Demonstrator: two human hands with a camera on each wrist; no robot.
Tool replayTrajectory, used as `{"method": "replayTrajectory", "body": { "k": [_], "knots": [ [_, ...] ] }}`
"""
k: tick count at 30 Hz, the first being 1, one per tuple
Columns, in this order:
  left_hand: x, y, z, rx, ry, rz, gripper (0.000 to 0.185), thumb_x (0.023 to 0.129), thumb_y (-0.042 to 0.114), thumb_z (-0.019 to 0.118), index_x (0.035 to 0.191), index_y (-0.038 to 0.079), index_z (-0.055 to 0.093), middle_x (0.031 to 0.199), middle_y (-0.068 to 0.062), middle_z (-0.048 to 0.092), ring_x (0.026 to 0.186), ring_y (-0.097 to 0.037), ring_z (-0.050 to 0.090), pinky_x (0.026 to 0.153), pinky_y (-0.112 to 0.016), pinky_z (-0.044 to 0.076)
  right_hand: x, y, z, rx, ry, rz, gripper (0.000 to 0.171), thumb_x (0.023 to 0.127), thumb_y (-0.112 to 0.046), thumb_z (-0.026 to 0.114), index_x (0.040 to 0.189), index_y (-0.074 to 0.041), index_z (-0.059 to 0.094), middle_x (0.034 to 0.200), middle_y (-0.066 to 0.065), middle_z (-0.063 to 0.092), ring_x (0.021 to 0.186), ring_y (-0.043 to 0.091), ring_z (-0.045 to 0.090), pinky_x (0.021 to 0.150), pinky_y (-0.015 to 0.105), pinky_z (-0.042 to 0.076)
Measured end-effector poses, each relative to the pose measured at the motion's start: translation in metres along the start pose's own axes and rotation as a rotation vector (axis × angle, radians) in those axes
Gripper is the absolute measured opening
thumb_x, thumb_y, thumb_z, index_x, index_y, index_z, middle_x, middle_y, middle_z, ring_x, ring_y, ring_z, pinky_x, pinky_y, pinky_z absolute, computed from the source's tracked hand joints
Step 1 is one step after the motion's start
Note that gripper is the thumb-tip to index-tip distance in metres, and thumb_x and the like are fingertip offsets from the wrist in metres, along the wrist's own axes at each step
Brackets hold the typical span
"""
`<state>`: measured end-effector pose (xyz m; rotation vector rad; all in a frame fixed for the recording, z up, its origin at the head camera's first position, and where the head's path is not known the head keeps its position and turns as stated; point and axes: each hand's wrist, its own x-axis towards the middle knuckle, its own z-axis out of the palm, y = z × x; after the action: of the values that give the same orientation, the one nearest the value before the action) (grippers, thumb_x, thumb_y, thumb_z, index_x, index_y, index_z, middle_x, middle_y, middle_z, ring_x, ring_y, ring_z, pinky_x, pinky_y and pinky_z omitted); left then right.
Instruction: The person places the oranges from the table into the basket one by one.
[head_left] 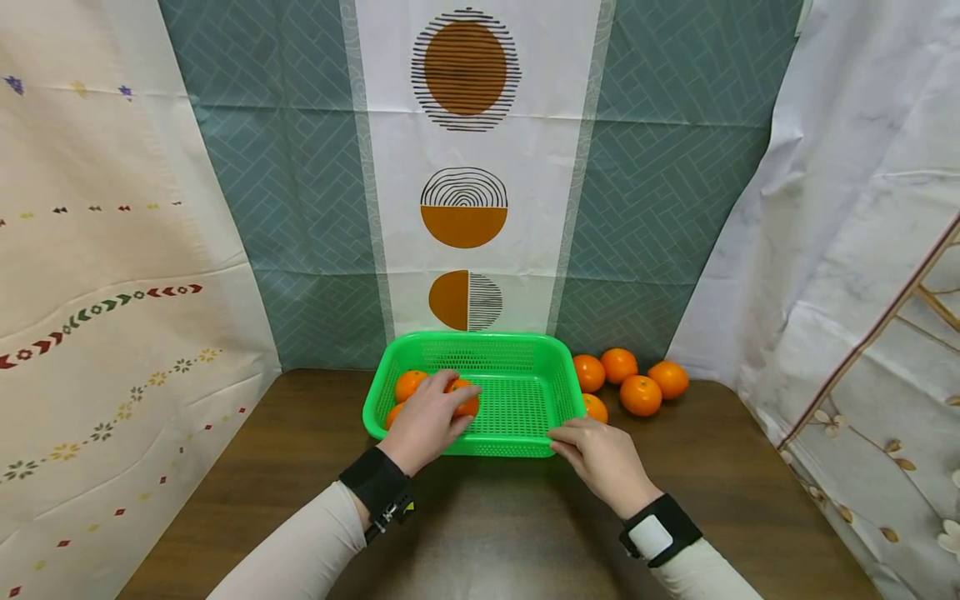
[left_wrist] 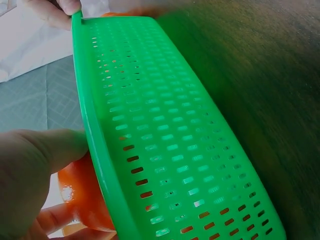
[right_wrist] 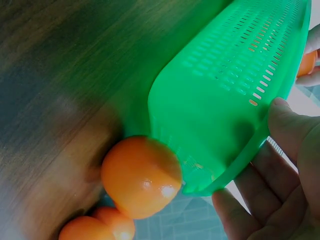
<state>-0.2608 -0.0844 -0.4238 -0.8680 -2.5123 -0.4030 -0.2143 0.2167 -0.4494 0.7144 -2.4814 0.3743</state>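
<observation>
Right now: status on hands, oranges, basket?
Left hand grips orange inside green basket. Right hand holds basket's near corner. Loose oranges outside, right.

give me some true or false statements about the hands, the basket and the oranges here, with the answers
1. The left hand holds an orange inside the green basket. True.
2. The right hand is lifting an orange off the table. False: it grips the basket's near right rim and holds no fruit.
3. Several oranges lie on the wooden table to the right of the basket. True: a loose orange is one of five there.
4. The basket is blue with solid walls. False: it is green with slotted walls.
5. The basket is empty. False: another orange lies in its left end, and a third shows beside the left hand.
</observation>
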Motion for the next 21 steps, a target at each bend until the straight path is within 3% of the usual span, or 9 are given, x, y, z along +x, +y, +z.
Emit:
{"method": "replayTrajectory", "body": {
  "k": [10,21],
  "knots": [
    [-0.0016,-0.0030,-0.0015,-0.071,-0.067,-0.051,0.040,0.090,0.026,0.078,0.129,0.019,0.070,0.126,-0.018,0.058,0.105,-0.035,0.057,0.084,-0.045,0.052,-0.0006,-0.0004,0.0008,0.000,0.019,-0.011,0.016,0.085,-0.022,0.084,0.100,-0.021,0.080,0.093,-0.012,0.071,0.083,0.007,0.067,0.064,0.032,0.056],
    [0.0005,-0.0028,-0.0051,-0.098,-0.158,-0.085,0.039,0.090,0.027,0.079,0.128,0.018,0.069,0.119,-0.008,0.065,0.102,-0.028,0.060,0.084,-0.041,0.051,-0.0006,-0.0008,0.0009,0.012,0.003,0.004,0.015,0.085,-0.022,0.084,0.100,-0.022,0.080,0.094,-0.013,0.070,0.084,0.007,0.067,0.065,0.032,0.056]
  ]
}}
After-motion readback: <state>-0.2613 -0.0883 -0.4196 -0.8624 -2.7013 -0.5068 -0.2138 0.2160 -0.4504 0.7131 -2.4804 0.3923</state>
